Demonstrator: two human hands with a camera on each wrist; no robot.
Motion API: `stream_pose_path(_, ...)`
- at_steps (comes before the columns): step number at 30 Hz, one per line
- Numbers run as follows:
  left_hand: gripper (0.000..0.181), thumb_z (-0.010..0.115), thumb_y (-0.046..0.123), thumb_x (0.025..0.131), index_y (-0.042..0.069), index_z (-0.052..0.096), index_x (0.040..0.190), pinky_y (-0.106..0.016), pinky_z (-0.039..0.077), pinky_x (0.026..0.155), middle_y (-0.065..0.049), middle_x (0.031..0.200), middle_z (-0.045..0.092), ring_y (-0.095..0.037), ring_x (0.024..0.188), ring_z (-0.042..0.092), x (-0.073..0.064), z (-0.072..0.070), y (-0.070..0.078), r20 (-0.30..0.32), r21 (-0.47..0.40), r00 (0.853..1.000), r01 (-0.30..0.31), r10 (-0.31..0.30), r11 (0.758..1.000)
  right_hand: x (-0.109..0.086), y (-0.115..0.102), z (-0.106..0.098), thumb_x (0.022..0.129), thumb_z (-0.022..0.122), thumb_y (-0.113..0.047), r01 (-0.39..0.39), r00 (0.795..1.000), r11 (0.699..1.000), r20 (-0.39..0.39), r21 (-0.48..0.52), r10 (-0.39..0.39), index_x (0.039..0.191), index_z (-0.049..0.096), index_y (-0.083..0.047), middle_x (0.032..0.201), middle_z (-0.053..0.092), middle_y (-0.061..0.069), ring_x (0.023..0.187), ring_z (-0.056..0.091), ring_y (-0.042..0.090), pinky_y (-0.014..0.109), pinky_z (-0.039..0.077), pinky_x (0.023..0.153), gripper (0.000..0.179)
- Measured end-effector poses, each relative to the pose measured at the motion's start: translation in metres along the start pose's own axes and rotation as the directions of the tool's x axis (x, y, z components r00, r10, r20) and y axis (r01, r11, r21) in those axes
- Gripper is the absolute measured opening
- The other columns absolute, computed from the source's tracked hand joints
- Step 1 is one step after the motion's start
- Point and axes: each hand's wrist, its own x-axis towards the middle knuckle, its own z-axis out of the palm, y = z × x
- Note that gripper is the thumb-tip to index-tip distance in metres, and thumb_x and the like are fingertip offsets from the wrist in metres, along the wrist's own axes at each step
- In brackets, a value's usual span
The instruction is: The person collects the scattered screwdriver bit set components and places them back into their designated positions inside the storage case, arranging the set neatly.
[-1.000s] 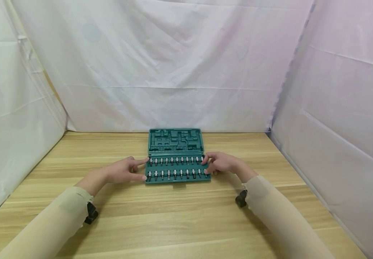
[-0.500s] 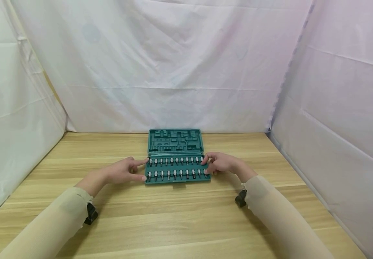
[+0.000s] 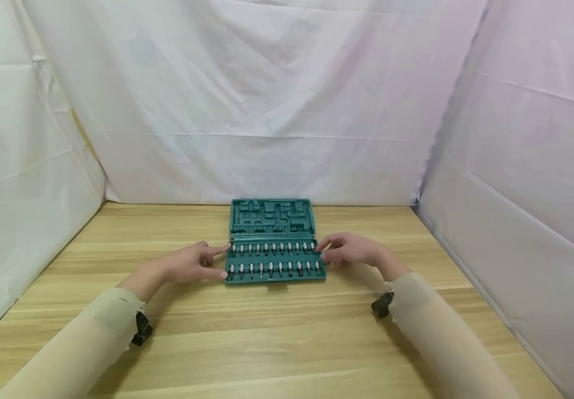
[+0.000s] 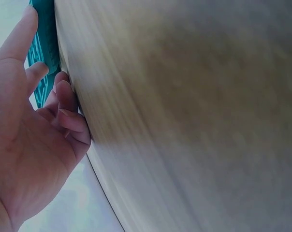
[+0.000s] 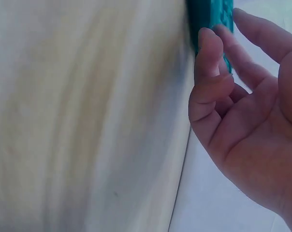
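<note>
A green plastic socket case lies unfolded on the wooden table, its moulded lid toward the back. Two rows of silver and dark bit sockets sit in the near half. My left hand touches the case's left side with straight thumb and index finger; in the left wrist view, the other fingers curl below the green case. At the right edge, my right hand has its index finger and thumb close to the case's rim, loosely bent. The right wrist view shows the thumb beside the green case.
The wooden table extends around the case on all sides. White cloth hangs behind it, and more cloth walls stand at the left and right. A black wrist camera is strapped to each forearm, below the pale sleeves.
My right hand has drawn slightly right, away from the sockets at the case's right end, baring the last socket in the near row. My left hand stays at the left edge.
</note>
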Motion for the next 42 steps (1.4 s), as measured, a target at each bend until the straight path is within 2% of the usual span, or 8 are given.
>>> stream_pose_path(9,0.090,0.079,0.049,0.101,0.018,0.035,0.173,-0.037,0.043,0.077,-0.011,0.106,0.053,-0.022,0.092,0.047,0.002,-0.003,0.001,-0.001,-0.002,1.000,0.015,-0.015,1.000,0.000,0.003,-0.024,0.111,0.065,-0.042,-0.004,0.995,0.999,-0.102,0.042,0.008,0.146,0.067,-0.011,0.124,0.073,0.015,0.101,0.069,0.030,0.040,0.055,0.086,0.047)
stream_pose_path(13,0.089,0.079,0.049,0.101,0.018,0.034,0.173,-0.037,0.043,0.078,-0.011,0.108,0.053,-0.022,0.092,0.048,0.002,-0.004,0.002,0.004,-0.007,1.000,0.022,-0.022,1.000,0.009,0.004,-0.031,0.113,0.058,-0.049,-0.003,0.989,0.996,-0.146,0.085,0.015,0.153,0.061,-0.010,0.139,0.068,0.019,0.113,0.067,0.032,0.042,0.057,0.093,0.056)
stream_pose_path(19,0.090,0.078,0.049,0.102,0.018,0.034,0.173,-0.037,0.043,0.077,-0.011,0.107,0.052,-0.022,0.091,0.047,0.002,-0.006,0.003,0.005,-0.006,1.000,0.022,-0.022,1.000,0.029,-0.003,-0.041,0.118,0.047,-0.045,0.041,0.967,0.974,-0.255,0.223,0.018,0.158,0.055,-0.004,0.152,0.059,0.028,0.124,0.066,0.038,0.054,0.055,0.103,0.058)
stream_pose_path(22,0.090,0.078,0.050,0.102,0.018,0.033,0.173,-0.037,0.042,0.077,-0.011,0.107,0.052,-0.022,0.091,0.047,0.002,-0.006,0.003,0.010,-0.008,1.000,0.023,-0.023,1.000,0.039,-0.010,-0.044,0.120,0.042,-0.044,0.069,0.958,0.963,-0.287,0.260,0.009,0.159,0.053,-0.003,0.157,0.056,0.029,0.130,0.064,0.040,0.056,0.054,0.109,0.058)
stream_pose_path(27,0.089,0.078,0.050,0.102,0.019,0.034,0.173,-0.038,0.043,0.078,-0.011,0.108,0.052,-0.022,0.092,0.048,0.002,-0.006,0.002,0.005,-0.004,1.000,0.026,-0.026,1.000,0.055,-0.023,-0.046,0.120,0.039,-0.049,0.098,0.957,0.935,-0.292,0.342,0.006,0.165,0.043,0.000,0.165,0.049,0.030,0.147,0.055,0.046,0.059,0.047,0.120,0.067)
stream_pose_path(32,0.090,0.078,0.051,0.101,0.020,0.034,0.173,-0.038,0.043,0.078,-0.011,0.109,0.052,-0.022,0.092,0.049,0.001,-0.007,0.003,0.005,-0.010,1.000,0.030,-0.030,1.000,0.071,-0.030,-0.043,0.118,0.041,-0.054,0.071,0.957,0.900,-0.285,0.430,0.061,0.170,0.036,-0.002,0.171,0.043,0.026,0.155,0.048,0.044,0.057,0.042,0.126,0.074)
stream_pose_path(38,0.091,0.080,0.050,0.100,0.019,0.035,0.173,-0.036,0.045,0.078,-0.011,0.108,0.053,-0.022,0.093,0.049,0.000,-0.005,0.003,0.006,-0.025,1.000,0.024,-0.024,0.999,0.087,-0.029,-0.035,0.117,0.037,-0.058,0.063,0.959,0.854,-0.268,0.516,0.091,0.175,0.022,-0.003,0.178,0.031,0.025,0.163,0.036,0.042,0.055,0.033,0.132,0.081)
stream_pose_path(42,0.091,0.080,0.050,0.100,0.018,0.035,0.173,-0.036,0.045,0.078,-0.011,0.108,0.053,-0.022,0.093,0.049,0.000,-0.002,0.001,0.007,-0.029,1.000,0.023,-0.023,0.999,0.093,-0.025,-0.029,0.115,0.035,-0.065,0.048,0.965,0.819,-0.238,0.572,0.109,0.177,0.017,-0.006,0.180,0.027,0.022,0.165,0.033,0.041,0.054,0.031,0.133,0.087)
